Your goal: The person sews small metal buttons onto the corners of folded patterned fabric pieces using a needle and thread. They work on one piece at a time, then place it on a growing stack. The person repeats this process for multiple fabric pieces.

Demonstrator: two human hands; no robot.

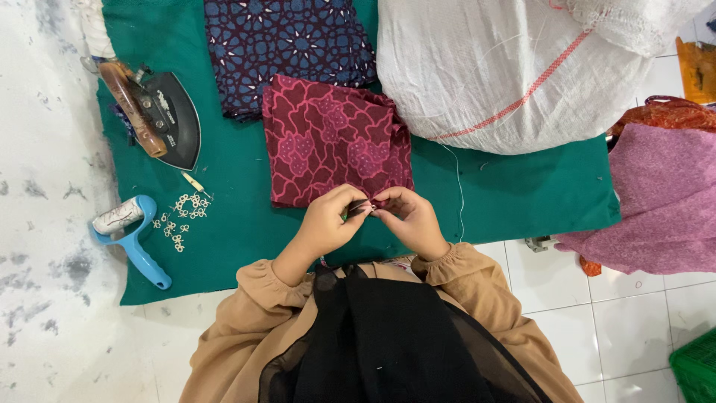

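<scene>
Pinching maroon folded cloth (335,142) edge | hands (373,216) together | white sack (500,67) behind

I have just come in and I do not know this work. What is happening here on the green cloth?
A person in tan sleeves sits over a green cloth on the floor. The left hand and right hand meet at the near edge of a folded maroon patterned fabric, pinching something small that I cannot make out. A blue patterned fabric lies behind it. To the left are an iron, small metal hooks and a blue lint roller.
</scene>
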